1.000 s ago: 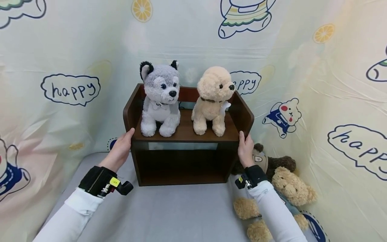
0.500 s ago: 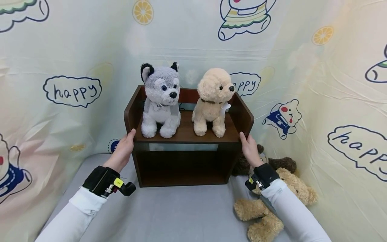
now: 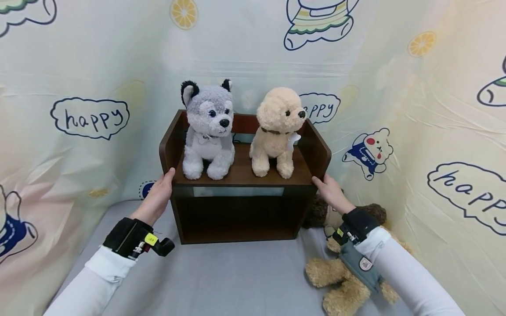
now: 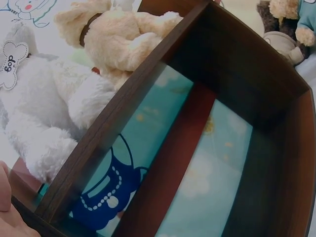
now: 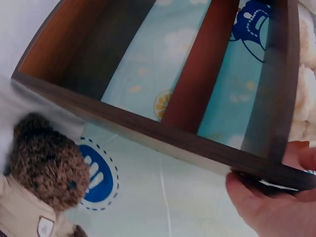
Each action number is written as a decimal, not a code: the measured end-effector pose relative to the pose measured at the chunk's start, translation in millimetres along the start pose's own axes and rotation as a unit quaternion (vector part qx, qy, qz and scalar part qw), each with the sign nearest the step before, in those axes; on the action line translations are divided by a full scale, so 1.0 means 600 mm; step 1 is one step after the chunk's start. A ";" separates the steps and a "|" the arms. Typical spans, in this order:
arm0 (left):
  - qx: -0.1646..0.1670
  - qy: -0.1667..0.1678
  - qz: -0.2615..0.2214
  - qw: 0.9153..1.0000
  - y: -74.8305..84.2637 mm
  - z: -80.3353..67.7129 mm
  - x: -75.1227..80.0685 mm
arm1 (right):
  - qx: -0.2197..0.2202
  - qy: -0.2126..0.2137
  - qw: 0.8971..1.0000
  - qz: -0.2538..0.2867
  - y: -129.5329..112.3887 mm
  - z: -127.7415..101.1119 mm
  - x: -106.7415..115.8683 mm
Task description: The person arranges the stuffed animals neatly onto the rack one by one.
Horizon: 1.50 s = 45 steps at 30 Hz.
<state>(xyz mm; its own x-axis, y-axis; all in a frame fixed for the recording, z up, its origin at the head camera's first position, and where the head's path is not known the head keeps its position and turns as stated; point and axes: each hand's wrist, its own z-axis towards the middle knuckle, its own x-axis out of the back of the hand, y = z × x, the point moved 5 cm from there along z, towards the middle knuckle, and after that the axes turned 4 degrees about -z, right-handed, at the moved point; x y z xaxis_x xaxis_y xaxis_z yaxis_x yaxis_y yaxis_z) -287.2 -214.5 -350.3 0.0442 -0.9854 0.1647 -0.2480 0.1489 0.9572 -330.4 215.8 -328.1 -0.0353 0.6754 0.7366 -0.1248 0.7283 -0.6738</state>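
At the centre of the frame, the shelf [image 3: 243, 177] has its long axis crosswise between left hand [image 3: 157, 197] and right hand [image 3: 333, 193], which grip its ends.

From above, most of the fingers on my left hand [image 3: 155, 197] are hidden behind the shelf's left front edge [image 3: 172, 206], and the left wrist view crops that hand in its lower left corner. My right hand [image 3: 335, 193], at the shelf's right front edge, hides part of the brown bear [image 3: 316, 214]; my wrist and sleeve [image 3: 411, 267] cover most of the head of the tan bear [image 3: 334, 272], whose badge [image 3: 365, 263] is too small to read. The left wrist view cuts off the head of the gray dog [image 3: 209, 140].
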 end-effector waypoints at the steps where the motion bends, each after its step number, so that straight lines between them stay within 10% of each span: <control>1: -0.002 -0.002 0.002 1.000 0.000 0.000 0.001 | 0.002 -0.006 1.000 -0.011 -0.003 -0.001 0.002; 24: -0.001 -0.004 0.005 1.000 -0.003 -0.001 0.010 | 0.140 -0.090 0.974 -0.156 -0.014 -0.031 0.033; 45: -0.001 -0.022 0.006 1.000 -0.002 -0.002 0.002 | 0.128 -0.160 0.958 -0.199 0.031 -0.088 0.047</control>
<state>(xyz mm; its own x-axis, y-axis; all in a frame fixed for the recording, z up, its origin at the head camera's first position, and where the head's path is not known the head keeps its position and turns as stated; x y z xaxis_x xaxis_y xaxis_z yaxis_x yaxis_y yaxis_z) -285.4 -215.4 -351.0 -0.0007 -0.9863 0.1651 -0.2466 0.1602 0.9558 -281.6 254.6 -323.3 -0.2317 0.2497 0.9402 -0.4285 0.8415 -0.3291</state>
